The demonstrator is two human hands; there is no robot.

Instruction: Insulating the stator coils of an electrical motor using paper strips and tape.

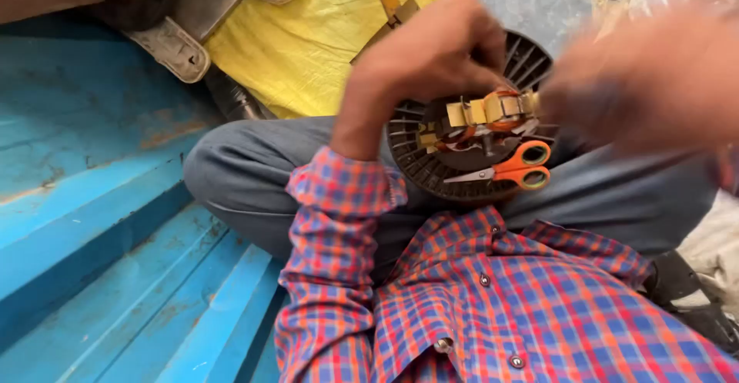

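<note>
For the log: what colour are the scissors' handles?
Orange, on the scissors lying on the dark round grille; head view.

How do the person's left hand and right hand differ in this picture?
The left hand looks sharp, while the right hand is blurred. The left hand grips the wound part from above the round black grille; what the right hand holds cannot be told. Both are bare and near the orange scissors.
</note>
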